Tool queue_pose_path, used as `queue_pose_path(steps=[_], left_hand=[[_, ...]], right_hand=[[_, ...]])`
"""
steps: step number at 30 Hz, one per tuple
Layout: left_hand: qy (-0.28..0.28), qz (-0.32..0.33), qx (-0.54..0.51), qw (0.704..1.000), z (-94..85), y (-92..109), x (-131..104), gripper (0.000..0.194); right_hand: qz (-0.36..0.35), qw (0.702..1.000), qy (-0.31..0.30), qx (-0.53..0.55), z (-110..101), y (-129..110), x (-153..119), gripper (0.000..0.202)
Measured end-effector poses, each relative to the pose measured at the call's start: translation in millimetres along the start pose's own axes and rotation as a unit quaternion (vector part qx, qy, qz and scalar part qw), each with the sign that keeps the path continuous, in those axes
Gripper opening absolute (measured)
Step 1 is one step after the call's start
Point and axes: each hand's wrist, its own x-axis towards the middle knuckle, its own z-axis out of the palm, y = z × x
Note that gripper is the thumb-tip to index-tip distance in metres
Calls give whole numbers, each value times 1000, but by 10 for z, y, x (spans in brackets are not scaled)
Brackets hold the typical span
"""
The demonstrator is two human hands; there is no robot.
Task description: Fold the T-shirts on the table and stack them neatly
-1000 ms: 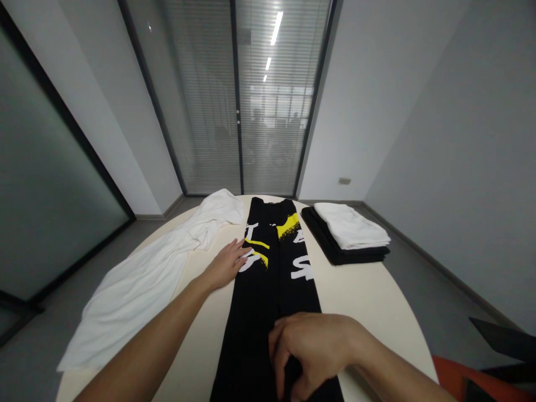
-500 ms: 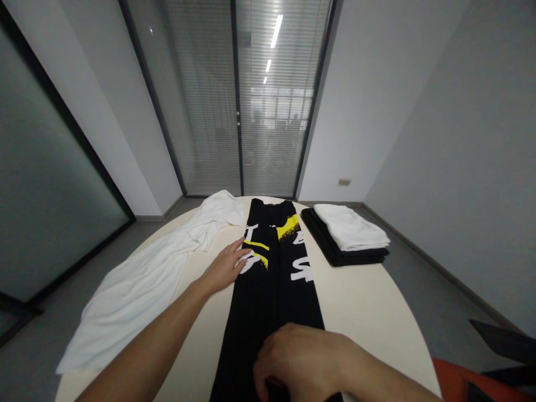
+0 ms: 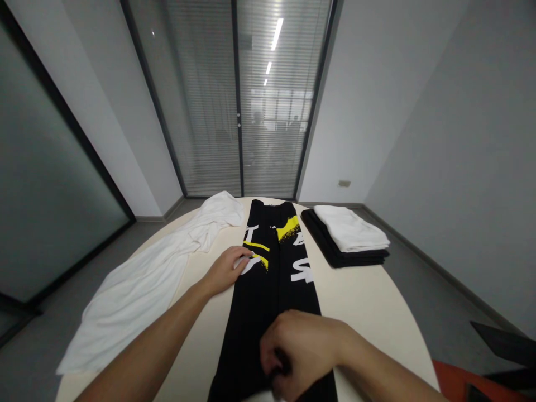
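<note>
A black garment [image 3: 268,312] with yellow and white print lies lengthwise down the middle of the table, folded long and narrow. My left hand [image 3: 227,269] rests at its left edge beside the print, fingers pressed together on the cloth. Near the bottom, my right hand [image 3: 299,352] is curled with its fingers gripping black cloth of the garment's near end. A bit of something white shows below the right fingers at the frame edge. What lies inside the right fist is partly hidden.
A white garment [image 3: 138,285] is spread along the table's left side. At the right, a folded white cloth [image 3: 352,228] sits on folded black cloth [image 3: 335,257]. The round table [image 3: 372,318] has an orange chair [image 3: 456,382] beside it at lower right.
My right hand has moved slightly up, lifting the near end of the black garment, and a white patch now shows beneath it. My left hand's fingers have drawn in a little.
</note>
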Motion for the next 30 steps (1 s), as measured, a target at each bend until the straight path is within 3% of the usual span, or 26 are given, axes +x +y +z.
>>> queue_pose_path(steps=[2, 5, 8, 10, 14, 20, 25, 28, 30], left_hand=[[-29, -16, -86, 996, -28, 116, -24, 39], [-80, -5, -237, 968, -63, 299, -75, 62], [-131, -3, -329, 935, -60, 441, -114, 75], [-144, -18, -308, 940, -22, 498, -120, 68], [-92, -63, -185, 976, 101, 519, -99, 40], [-65, -67, -141, 986, 168, 454, -71, 22], [-67, -68, -125, 988, 158, 455, -82, 20], [-70, -62, -117, 989, 151, 466, -81, 22], [-51, -55, -114, 991, 144, 460, -55, 23]], right_hand=[[36, 994, 66, 85, -103, 125, -24, 22], [100, 959, 185, 189, -248, 380, -49, 22], [102, 932, 242, 250, -339, 685, -33, 35], [103, 923, 248, 275, -366, 866, -4, 47], [122, 919, 233, 294, -388, 1018, 16, 64], [164, 923, 194, 290, -546, 766, -291, 74], [120, 951, 112, 262, -625, 715, -540, 87], [116, 953, 124, 252, -598, 760, -514, 71], [107, 951, 166, 237, -582, 787, -457, 58]])
